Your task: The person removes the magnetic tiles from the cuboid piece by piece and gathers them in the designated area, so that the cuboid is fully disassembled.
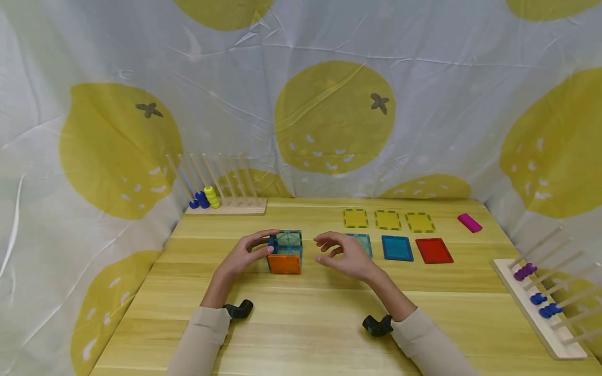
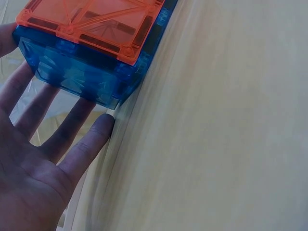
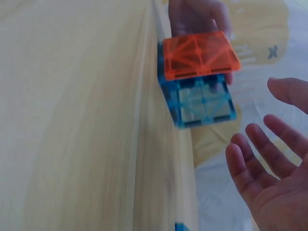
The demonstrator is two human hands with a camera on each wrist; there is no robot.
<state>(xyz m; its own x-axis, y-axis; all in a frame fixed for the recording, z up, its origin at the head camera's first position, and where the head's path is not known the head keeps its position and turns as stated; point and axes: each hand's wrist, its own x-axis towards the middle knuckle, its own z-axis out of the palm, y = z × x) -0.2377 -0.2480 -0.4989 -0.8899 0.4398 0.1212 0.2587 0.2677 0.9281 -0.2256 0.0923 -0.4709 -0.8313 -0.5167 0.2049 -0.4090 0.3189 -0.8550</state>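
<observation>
My left hand (image 1: 243, 254) holds the left side of a small open-topped box of translucent magnetic tiles (image 1: 285, 264). The front tile (image 2: 94, 21) is orange; the other visible walls are blue. In the left wrist view, the thumb is at the upper edge and the other fingers reach along the blue side, some tips hidden behind it. My right hand (image 1: 348, 256) hovers to the right of the box with loosely bent fingers and nothing in it. In the right wrist view its fingers (image 3: 250, 159) are apart from the box.
Behind my right hand lie a light blue tile (image 1: 363, 243), a blue tile (image 1: 397, 248) and a red tile (image 1: 433, 250). Yellow tiles (image 1: 388, 220) form a row farther back, with a magenta block (image 1: 470, 223) to their right. Pegged bead racks stand back left (image 1: 235, 207) and at right (image 1: 536, 308).
</observation>
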